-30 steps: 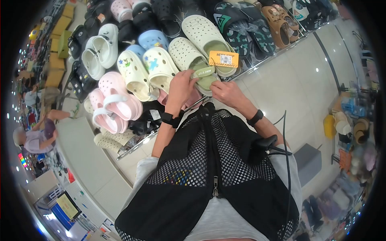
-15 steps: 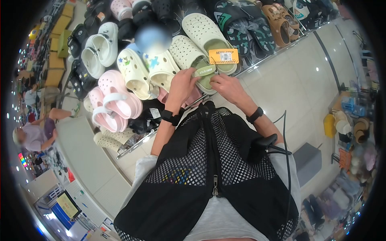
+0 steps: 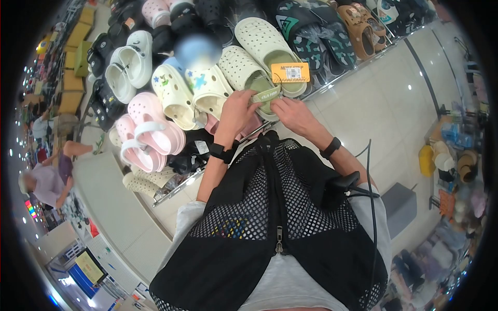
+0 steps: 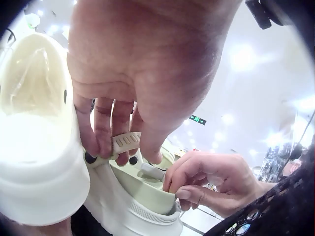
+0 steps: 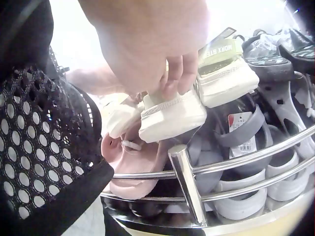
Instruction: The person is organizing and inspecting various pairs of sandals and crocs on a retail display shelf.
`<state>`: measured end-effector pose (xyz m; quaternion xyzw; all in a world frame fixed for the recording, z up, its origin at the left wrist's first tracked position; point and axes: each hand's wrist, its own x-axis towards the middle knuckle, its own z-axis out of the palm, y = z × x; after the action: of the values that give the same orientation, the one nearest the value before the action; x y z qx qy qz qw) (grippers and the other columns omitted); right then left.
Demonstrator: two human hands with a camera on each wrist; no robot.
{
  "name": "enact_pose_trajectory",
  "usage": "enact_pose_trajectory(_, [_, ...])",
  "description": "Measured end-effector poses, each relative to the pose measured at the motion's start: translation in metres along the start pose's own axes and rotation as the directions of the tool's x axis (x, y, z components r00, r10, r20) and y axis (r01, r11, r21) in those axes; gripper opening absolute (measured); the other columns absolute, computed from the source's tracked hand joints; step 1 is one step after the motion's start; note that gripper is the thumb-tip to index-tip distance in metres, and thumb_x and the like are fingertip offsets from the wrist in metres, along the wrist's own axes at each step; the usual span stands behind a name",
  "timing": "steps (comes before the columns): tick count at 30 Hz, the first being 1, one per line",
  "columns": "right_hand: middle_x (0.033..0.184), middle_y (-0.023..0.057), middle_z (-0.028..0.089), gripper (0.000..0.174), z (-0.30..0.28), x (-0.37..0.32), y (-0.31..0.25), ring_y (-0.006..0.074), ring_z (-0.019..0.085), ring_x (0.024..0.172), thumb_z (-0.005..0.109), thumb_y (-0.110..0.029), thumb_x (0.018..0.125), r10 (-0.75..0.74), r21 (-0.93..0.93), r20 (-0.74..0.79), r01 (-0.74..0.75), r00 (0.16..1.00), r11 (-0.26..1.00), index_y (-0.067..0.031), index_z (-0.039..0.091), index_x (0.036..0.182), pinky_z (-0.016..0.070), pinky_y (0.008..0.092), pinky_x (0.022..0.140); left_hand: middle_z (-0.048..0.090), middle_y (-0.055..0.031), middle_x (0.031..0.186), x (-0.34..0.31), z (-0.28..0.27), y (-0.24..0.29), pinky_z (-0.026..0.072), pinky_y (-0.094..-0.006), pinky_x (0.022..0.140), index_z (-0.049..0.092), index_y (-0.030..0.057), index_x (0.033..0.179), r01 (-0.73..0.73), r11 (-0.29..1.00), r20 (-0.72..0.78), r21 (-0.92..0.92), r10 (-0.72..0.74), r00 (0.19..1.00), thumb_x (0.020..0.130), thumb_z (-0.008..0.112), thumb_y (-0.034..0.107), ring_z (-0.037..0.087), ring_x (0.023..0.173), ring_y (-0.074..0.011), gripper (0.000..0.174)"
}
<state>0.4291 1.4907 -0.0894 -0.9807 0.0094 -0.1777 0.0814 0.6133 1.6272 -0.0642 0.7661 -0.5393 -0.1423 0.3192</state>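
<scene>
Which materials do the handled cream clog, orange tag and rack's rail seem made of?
Cream clog: probably matte moulded foam; perforated upper, no visible stitching. Orange tag: likely smooth card, flat and printed. Rail: seemingly polished metal, given its bright reflections.

A metal-railed display rack carries closely packed footwear: cream clogs with green insides, charm-studded cream clogs beside them, pink clogs, white clogs, dark green-patterned slides and brown clogs.

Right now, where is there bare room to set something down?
Bare floor lies between the metal rail and grey box. Inside the rail it's crowded: cream clogs at left hand and right hand, decorated clogs and patterned slippers alongside.
</scene>
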Motion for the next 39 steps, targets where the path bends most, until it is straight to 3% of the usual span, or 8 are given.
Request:
enact_pose_trajectory(11, [0.108,0.0096,0.061,0.023,-0.002,0.008,-0.004,0.0275,0.068,0.082,0.060,-0.006,0.085,0.104,0.121,-0.137,-0.088,0.985,0.989,-0.0033,0.061,0.107,0.0571,0.0374,0.069,0.067,-0.0097,0.103,0.000,-0.003,0.007,0.0536,-0.0428,0.083,0.068,0.0073,0.114,-0.022,0.994,0.004,0.106,0.021,1.000,0.068,0.091,0.029,0.064,0.100,-0.0318,0.056])
enact_pose_trajectory(21, [0.114,0.0125,0.061,0.024,0.007,-0.006,-0.011,0.0294,0.069,0.087,0.064,-0.004,0.092,0.263,0.349,-0.244,-0.169,0.933,0.922,-0.0023,0.059,0.115,0.0588,0.0355,0.071,0.067,-0.0107,0.103,-0.001,0.002,0.005,0.0538,-0.0419,0.085,0.067,0.0054,0.111,-0.065,0.986,-0.028,0.152,0.070,0.997,0.067,0.088,0.029,0.064,0.100,-0.0319,0.054])
enact_pose_trajectory(23, [0.115,0.0126,0.062,0.024,0.021,-0.008,-0.011,0.0261,0.072,0.089,0.069,-0.005,0.094,0.557,0.656,-0.240,-0.290,0.795,0.697,-0.0004,0.059,0.115,0.0595,0.0322,0.070,0.067,-0.0120,0.100,-0.002,0.002,0.001,0.0535,-0.0418,0.084,0.066,0.0028,0.110,-0.098,0.987,-0.083,0.130,0.110,0.990,0.068,0.088,0.029,0.064,0.098,-0.0314,0.055])
enact_pose_trajectory(24, [0.115,0.0126,0.062,0.024,0.021,-0.010,-0.013,0.0261,0.072,0.089,0.069,-0.005,0.094,0.562,0.657,-0.241,-0.293,0.791,0.695,-0.0004,0.059,0.115,0.0595,0.0322,0.070,0.067,-0.0120,0.100,-0.002,0.002,0.000,0.0535,-0.0418,0.084,0.066,0.0028,0.110,-0.103,0.986,-0.078,0.130,0.113,0.990,0.068,0.088,0.029,0.064,0.098,-0.0314,0.055])
enact_pose_trajectory(26, [0.119,0.0142,0.063,0.033,0.021,-0.009,-0.021,0.0209,0.074,0.091,0.079,-0.010,0.090,0.788,0.927,0.062,-0.327,0.613,0.181,0.0022,0.059,0.114,0.0604,0.0296,0.072,0.067,-0.0122,0.097,0.000,0.001,-0.002,0.0536,-0.0413,0.081,0.065,0.0015,0.109,-0.093,0.990,-0.049,0.103,0.098,0.994,0.068,0.089,0.030,0.065,0.093,-0.0305,0.055])
enact_pose_trajectory(29, [0.117,0.0161,0.066,0.044,0.019,-0.004,-0.022,0.0175,0.073,0.090,0.087,-0.016,0.084,0.826,0.938,0.208,-0.347,0.524,-0.016,0.0048,0.060,0.112,0.0614,0.0291,0.071,0.068,-0.0126,0.094,0.002,-0.004,-0.002,0.0540,-0.0391,0.078,0.064,0.0009,0.108,-0.068,0.995,0.011,0.075,0.068,0.998,0.072,0.089,0.026,0.066,0.087,-0.0288,0.051])
enact_pose_trajectory(33, [0.109,0.0183,0.069,0.048,0.017,0.003,-0.012,0.0179,0.074,0.088,0.089,-0.019,0.081,0.815,0.889,0.331,-0.448,0.475,-0.099,0.0077,0.061,0.110,0.0611,0.0286,0.069,0.068,-0.0138,0.091,0.002,-0.012,-0.001,0.0542,-0.0372,0.074,0.063,-0.0007,0.109,-0.009,0.999,0.057,-0.031,0.011,0.998,0.078,0.086,0.019,0.067,0.082,-0.0275,0.043])
enact_pose_trajectory(39, [0.097,0.0142,0.072,0.044,0.012,0.010,-0.008,0.0178,0.074,0.080,0.087,-0.020,0.076,0.807,0.739,0.342,-0.668,0.481,0.085,0.0041,0.065,0.106,0.0587,0.0310,0.065,0.070,-0.0160,0.089,0.006,-0.009,-0.006,0.0563,-0.0366,0.073,0.063,-0.0028,0.114,0.085,0.990,-0.012,-0.116,-0.087,0.996,0.091,0.075,0.012,0.069,0.077,-0.0259,0.030])
